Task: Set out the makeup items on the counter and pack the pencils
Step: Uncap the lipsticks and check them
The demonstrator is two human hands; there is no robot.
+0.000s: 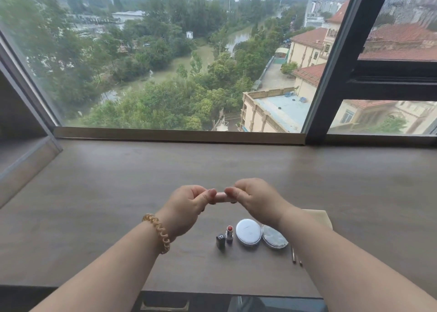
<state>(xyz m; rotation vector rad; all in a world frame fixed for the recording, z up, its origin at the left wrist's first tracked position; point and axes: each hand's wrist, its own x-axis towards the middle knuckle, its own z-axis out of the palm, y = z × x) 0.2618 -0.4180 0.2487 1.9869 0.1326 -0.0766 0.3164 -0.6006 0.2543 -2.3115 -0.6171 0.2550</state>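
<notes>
My left hand (186, 207) and my right hand (255, 203) are raised over the counter (94, 205), each gripping one end of a small pale pink tube (221, 196). Below them on the counter stand an opened red lipstick (229, 234) and its dark cap (220, 240). Beside these lie a round white compact (248, 231) and a silvery round compact (275, 238), partly under my right wrist. The tips of two thin pencils (294, 256) show beside my right forearm.
A beige pouch or cloth (321, 218) lies behind my right forearm, mostly hidden. A large window with a dark frame (331, 75) rises at the counter's back edge. A spiral hair tie (159, 233) circles my left wrist. The counter's front edge (212, 293) runs below.
</notes>
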